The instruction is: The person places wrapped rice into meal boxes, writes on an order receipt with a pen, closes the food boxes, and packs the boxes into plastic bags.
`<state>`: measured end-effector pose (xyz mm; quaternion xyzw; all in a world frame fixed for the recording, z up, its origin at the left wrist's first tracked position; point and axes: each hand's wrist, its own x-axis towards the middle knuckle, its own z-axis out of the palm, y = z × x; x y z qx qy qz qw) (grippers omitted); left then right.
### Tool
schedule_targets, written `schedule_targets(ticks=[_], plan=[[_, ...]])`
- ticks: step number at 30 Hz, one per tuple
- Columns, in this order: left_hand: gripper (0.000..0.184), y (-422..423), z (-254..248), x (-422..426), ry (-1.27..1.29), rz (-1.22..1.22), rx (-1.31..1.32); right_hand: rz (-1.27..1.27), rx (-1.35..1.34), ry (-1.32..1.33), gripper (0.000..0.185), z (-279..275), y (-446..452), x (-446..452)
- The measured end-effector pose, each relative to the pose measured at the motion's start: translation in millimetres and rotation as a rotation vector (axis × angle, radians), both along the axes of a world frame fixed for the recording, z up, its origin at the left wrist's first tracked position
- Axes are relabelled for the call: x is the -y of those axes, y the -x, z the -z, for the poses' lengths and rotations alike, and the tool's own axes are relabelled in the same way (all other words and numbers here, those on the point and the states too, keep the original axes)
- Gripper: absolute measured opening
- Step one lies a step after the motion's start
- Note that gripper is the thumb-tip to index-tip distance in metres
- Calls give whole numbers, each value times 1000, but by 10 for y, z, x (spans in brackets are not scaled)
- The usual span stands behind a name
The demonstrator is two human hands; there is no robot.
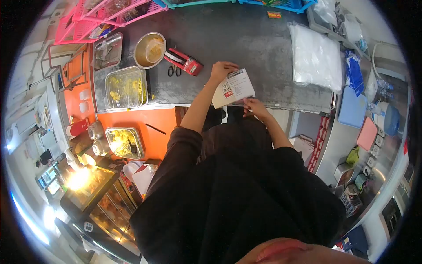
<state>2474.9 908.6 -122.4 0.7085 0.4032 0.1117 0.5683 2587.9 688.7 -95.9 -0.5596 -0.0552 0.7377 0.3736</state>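
In the upper left of the frame, pink plastic lattice baskets [66, 28] stand above a shallow rectangular metal tray [116, 53]. Just below it, a clear rectangular container [143, 72] holds yellow food pieces. To its upper right, a round silver metal bowl [140, 53] has a pale, clear-wrapped item inside. Next come black-handled scissors [174, 71], just beside a red and black handheld tool [189, 65].

At upper centre, the left hand [223, 70] rests its fingers at the top edge of a white, flat-sided paper packet with red and black print [237, 86]. The packet is tilted, at the near edge of the dark grey countertop [268, 53]. The right hand [255, 108] is at its lower right corner, fingers bent. I cannot tell whether either hand is clamped on it.

Further right, a stack of clear plastic bags [316, 57] lies on the countertop; beyond, a light blue board [353, 105] stands near a pink board [367, 133].
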Motion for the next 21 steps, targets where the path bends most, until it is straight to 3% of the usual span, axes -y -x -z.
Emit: schedule_targets(ticks=[3, 4, 6, 9, 10, 12, 14, 15, 17, 18, 20, 21], plan=[[26, -14, -16, 39, 35, 41, -89, -54, 20, -38, 33, 56, -114, -58], [28, -44, -123, 63, -58, 74, -239, -52, 18, -35, 33, 144, -166, -82], [29, -110, -275, 64, -154, 103, -389, -295, 203, -49, 37, 325, -242, -137], [29, -121, -264, 3, -269, 106, -540, -430, 380, 52, 40, 482, -288, -205], [28, -70, -177, -32, -386, 131, -489, -440, 385, 50, 40, 405, -305, -170], [27, 35, -58, -124, -514, 139, -434, -830, 1519, -74, 46, 211, -379, -144], [23, 231, -63, -129, -459, -29, 13, -745, 1492, -44, 56, -18, -402, -385], [23, 346, -320, -70, -462, -87, 60, -654, 1451, 3, 67, -168, -361, -515], [24, 645, -894, 175, -460, -241, 98, -777, 1541, -653, 79, -679, -39, -732], [25, 837, -1056, 294, -459, -344, 87, -791, 1532, -679, 79, -687, 75, -841], [24, 1310, -1078, 519, -522, -502, 3, -1248, 1478, -1129, 100, -681, 255, -1043], [22, 1526, -1141, 658, -468, -606, -63, -1270, 1457, -1184, 100, -673, 275, -1107]])
